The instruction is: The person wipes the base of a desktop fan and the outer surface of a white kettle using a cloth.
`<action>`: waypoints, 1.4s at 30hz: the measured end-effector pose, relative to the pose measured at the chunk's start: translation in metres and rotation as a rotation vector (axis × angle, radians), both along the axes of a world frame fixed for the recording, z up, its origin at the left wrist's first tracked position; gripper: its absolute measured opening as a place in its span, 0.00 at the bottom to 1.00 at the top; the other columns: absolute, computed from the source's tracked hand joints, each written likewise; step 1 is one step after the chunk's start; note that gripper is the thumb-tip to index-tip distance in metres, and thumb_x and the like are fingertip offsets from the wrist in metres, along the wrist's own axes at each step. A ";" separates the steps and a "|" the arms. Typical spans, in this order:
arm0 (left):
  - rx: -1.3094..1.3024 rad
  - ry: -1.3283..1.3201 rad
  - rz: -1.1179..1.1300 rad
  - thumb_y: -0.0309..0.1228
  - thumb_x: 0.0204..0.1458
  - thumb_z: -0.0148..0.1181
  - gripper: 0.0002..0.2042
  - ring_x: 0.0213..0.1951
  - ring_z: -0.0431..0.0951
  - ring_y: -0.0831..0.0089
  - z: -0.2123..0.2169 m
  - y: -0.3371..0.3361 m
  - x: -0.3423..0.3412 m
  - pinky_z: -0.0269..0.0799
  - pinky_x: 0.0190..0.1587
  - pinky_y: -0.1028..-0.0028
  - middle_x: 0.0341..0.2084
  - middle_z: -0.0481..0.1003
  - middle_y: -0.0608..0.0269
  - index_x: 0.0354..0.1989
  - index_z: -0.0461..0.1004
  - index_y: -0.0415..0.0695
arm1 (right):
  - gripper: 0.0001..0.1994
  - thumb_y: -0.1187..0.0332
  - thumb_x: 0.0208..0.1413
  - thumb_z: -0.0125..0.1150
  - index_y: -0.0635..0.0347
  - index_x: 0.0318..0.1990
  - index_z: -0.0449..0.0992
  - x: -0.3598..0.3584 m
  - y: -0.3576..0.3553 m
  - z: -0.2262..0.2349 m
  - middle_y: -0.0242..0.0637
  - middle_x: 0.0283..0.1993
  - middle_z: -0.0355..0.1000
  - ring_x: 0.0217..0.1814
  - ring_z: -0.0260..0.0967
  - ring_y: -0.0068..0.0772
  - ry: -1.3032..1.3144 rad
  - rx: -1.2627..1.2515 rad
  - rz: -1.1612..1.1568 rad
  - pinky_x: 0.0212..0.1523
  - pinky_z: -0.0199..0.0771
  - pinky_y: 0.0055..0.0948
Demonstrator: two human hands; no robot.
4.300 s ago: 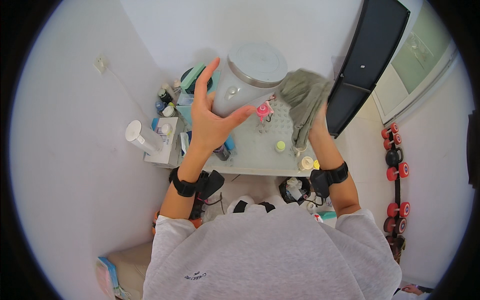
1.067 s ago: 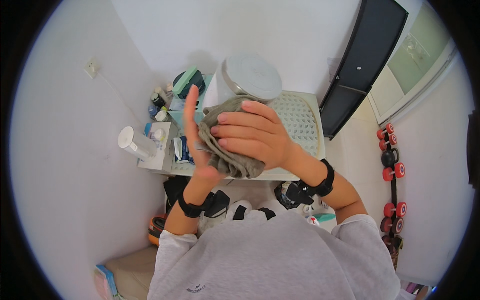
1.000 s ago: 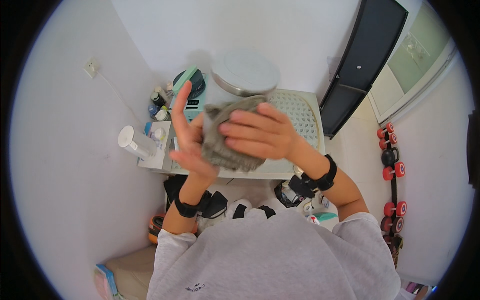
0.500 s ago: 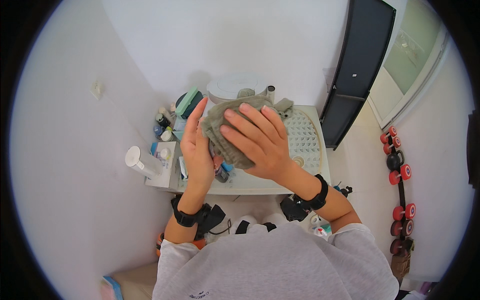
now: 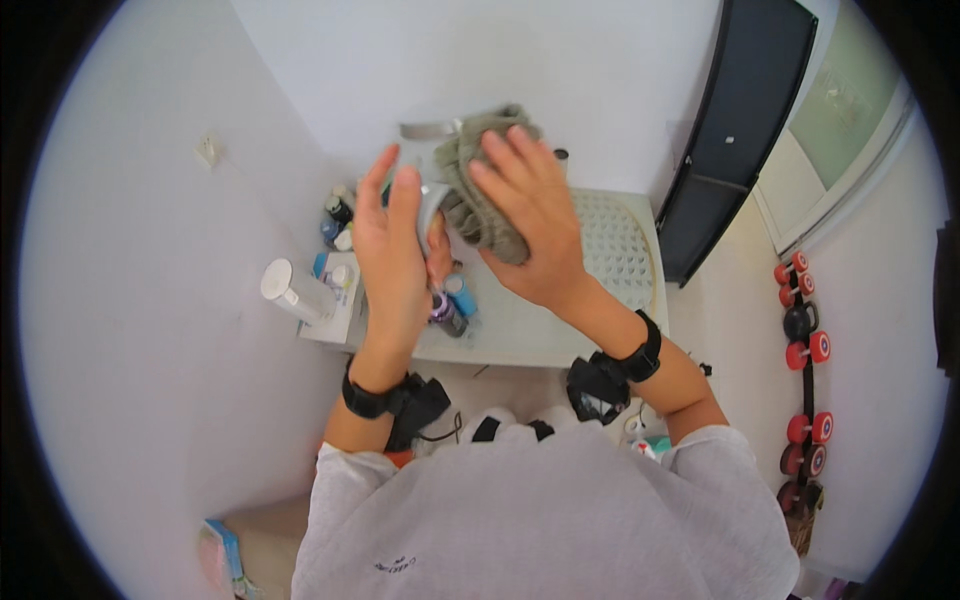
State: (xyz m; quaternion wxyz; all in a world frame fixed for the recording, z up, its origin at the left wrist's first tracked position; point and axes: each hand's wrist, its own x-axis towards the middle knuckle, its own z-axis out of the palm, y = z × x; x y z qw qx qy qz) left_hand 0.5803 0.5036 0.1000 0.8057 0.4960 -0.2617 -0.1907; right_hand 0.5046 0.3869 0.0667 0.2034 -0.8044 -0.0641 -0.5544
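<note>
A bunched grey-green cloth is under my right hand, whose fingers bend over its top and side. The hand is closed on it above the table. To its left, my left hand holds a pale object with a curved grey rim, thumb and forefinger pointing up. The cloth presses against that object and hides most of it, so its kind cannot be made out. A skin-coloured patch shows just inside the rim. Below stand a dark bottle with a purple part and a blue can.
The pale table carries a dimpled mat at its right. At the left, a white jug stands by a white box and several small bottles. A tall dark cabinet and a rack of red dumbbells line the right.
The cloth has moved up and bunched, with my right hand on it. The pale object's rim now shows beside my left hand. The view has shifted slightly.
</note>
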 end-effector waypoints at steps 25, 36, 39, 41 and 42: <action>-0.068 -0.040 -0.187 0.32 0.52 0.51 0.27 0.07 0.48 0.87 0.003 0.019 0.019 0.44 0.07 0.84 0.07 0.53 0.74 0.60 0.49 0.41 | 0.18 0.69 0.50 0.51 0.64 0.49 0.64 0.000 -0.016 0.000 0.33 0.42 0.67 0.43 0.62 0.22 0.153 0.843 0.487 0.48 0.60 0.24; -0.106 -0.102 -0.376 0.31 0.53 0.50 0.26 0.06 0.47 0.87 -0.002 0.012 0.045 0.43 0.06 0.84 0.06 0.52 0.74 0.59 0.50 0.39 | 0.20 0.55 0.53 0.42 0.59 0.47 0.65 0.017 -0.030 -0.020 0.34 0.45 0.66 0.47 0.64 0.27 0.218 1.563 0.932 0.49 0.63 0.28; -0.115 -0.043 -0.382 0.35 0.53 0.49 0.26 0.06 0.46 0.87 -0.011 -0.003 0.050 0.43 0.05 0.83 0.06 0.51 0.75 0.59 0.51 0.39 | 0.24 0.51 0.56 0.33 0.59 0.53 0.60 0.014 -0.037 -0.034 0.41 0.54 0.60 0.53 0.61 0.37 0.236 1.608 0.953 0.53 0.63 0.36; -0.146 0.001 -0.387 0.38 0.53 0.49 0.27 0.06 0.46 0.87 -0.019 -0.013 0.054 0.43 0.05 0.83 0.07 0.50 0.75 0.58 0.51 0.39 | 0.27 0.48 0.56 0.32 0.59 0.54 0.59 0.012 -0.037 -0.041 0.42 0.56 0.58 0.55 0.59 0.40 0.149 1.733 1.055 0.55 0.61 0.40; -0.181 0.041 -0.389 0.41 0.53 0.48 0.27 0.06 0.46 0.87 -0.024 -0.016 0.055 0.42 0.05 0.83 0.07 0.50 0.75 0.58 0.52 0.39 | 0.27 0.48 0.56 0.32 0.59 0.54 0.59 0.010 -0.037 -0.043 0.42 0.56 0.58 0.55 0.59 0.40 0.145 1.740 1.052 0.55 0.61 0.40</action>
